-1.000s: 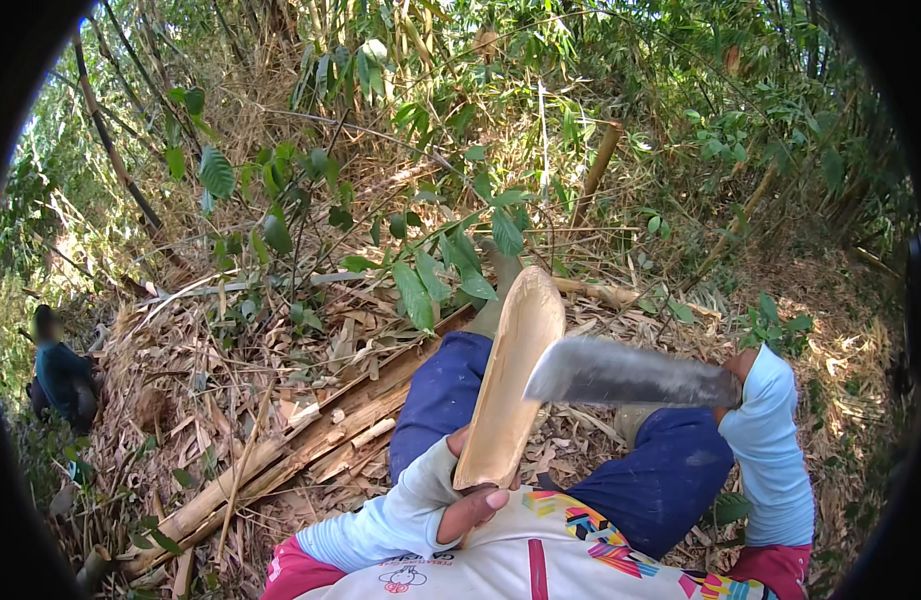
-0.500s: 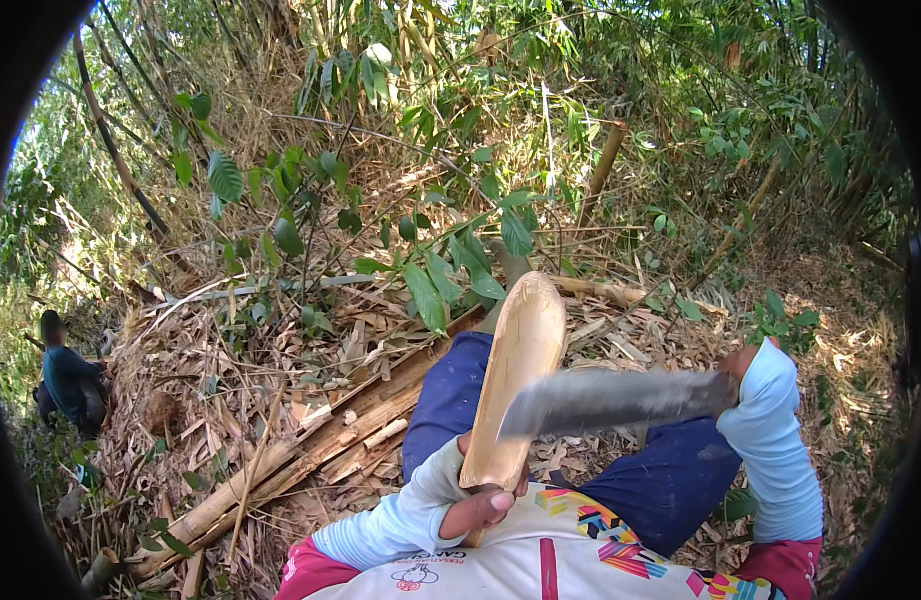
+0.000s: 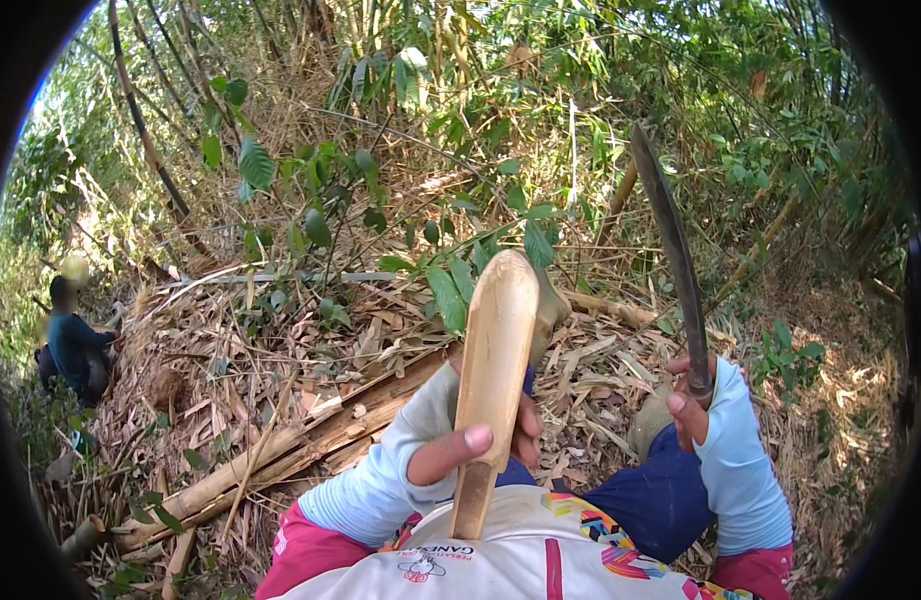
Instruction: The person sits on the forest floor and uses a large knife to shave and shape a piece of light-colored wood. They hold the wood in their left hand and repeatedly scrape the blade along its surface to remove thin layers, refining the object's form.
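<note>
My left hand (image 3: 470,445) is wrapped round the narrow lower part of a pale bamboo scoop (image 3: 497,350), thumb across its front and fingers behind. The scoop stands nearly upright before my chest, its hollow face toward me and its rounded end up. My right hand (image 3: 695,395) grips a machete (image 3: 670,230) by its handle, off to the right. The dark, slightly curved blade points up and away, well apart from the scoop.
Split bamboo lengths (image 3: 280,460) lie on the left over dry leaves and chips (image 3: 580,400). My legs in blue trousers (image 3: 650,495) are bent in front. Leafy stems (image 3: 450,290) hang just beyond the scoop. Another person (image 3: 75,340) sits far left among dense bamboo.
The machete has swung from lying across the scoop to pointing up at the right. My left hand has risen with the scoop, which now faces me more squarely.
</note>
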Available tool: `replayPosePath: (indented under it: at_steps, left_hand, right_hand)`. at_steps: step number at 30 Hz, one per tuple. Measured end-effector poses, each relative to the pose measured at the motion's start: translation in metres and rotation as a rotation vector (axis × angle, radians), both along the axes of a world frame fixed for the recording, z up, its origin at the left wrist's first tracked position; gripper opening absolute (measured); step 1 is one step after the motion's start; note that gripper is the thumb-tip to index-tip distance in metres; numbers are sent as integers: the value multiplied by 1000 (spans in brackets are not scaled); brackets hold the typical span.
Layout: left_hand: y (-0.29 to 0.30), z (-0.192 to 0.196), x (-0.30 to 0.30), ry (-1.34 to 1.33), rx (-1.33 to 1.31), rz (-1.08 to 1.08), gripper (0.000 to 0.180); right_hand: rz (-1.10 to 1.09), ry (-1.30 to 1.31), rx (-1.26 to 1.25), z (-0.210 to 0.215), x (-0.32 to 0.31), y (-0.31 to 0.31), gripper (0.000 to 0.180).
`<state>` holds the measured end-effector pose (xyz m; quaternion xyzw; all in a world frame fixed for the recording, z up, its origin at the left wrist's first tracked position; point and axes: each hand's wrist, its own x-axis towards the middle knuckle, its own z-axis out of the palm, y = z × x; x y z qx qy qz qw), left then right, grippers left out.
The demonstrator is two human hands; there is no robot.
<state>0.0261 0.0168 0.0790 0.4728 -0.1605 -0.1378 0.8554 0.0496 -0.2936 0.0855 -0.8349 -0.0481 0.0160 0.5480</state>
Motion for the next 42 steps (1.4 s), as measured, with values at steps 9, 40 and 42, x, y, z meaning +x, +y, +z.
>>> replayPosePath:
  at_steps: [9, 40, 42]
  left_hand:
    - [25, 30, 16, -56, -92, 59, 56]
    - [3, 41, 13, -308, 6, 442, 133]
    - [4, 38, 13, -300, 12, 470, 132]
  right_hand:
    - [190, -85, 57, -30, -28, 25, 64]
    - [553, -650, -201, -42, -56, 76, 82]
    - [533, -650, -235, -43, -58, 78, 83]
